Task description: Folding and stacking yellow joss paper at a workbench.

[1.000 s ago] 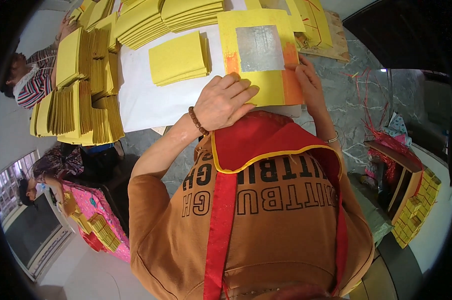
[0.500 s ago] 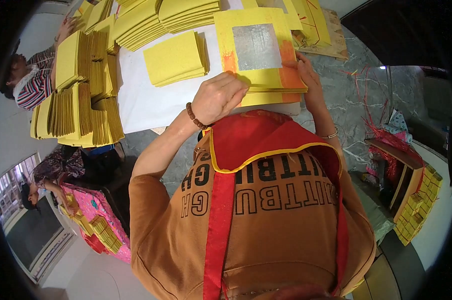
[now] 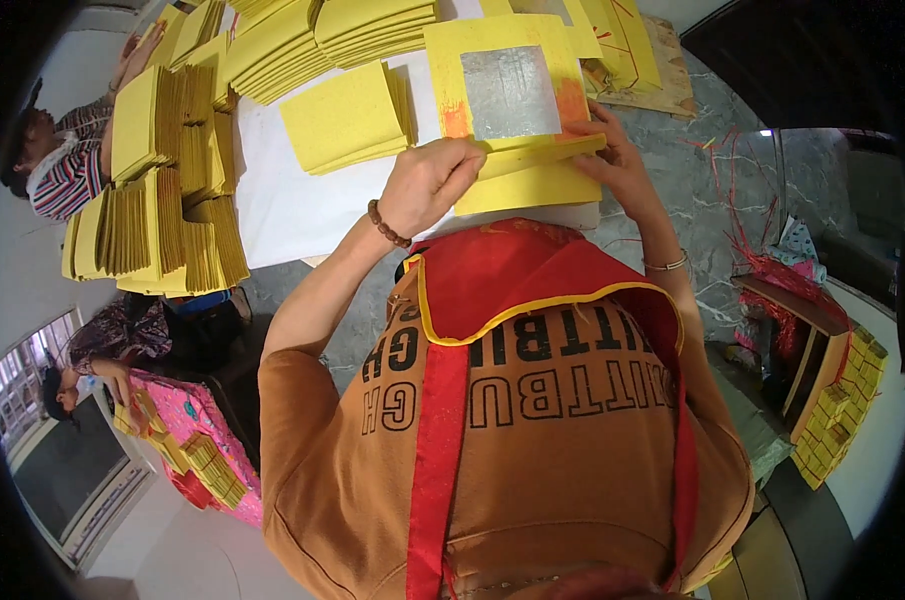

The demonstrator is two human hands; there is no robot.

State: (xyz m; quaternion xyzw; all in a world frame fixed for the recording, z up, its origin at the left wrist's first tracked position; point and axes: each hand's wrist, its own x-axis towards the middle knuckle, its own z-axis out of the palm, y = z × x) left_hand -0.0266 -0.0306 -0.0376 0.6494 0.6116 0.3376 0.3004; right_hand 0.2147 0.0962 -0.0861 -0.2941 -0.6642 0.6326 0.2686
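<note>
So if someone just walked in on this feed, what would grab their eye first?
Probably the yellow sheet with a silver foil square at top centre, pinched by the left hand and right hand. Then the yellow paper stacks crowding the white table on the left.

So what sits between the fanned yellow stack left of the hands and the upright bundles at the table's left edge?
Only bare white table covering lies between the fanned yellow paper stack and the upright yellow bundles in the head view.

Head-worn fisheye, steeply downward, close.
</note>
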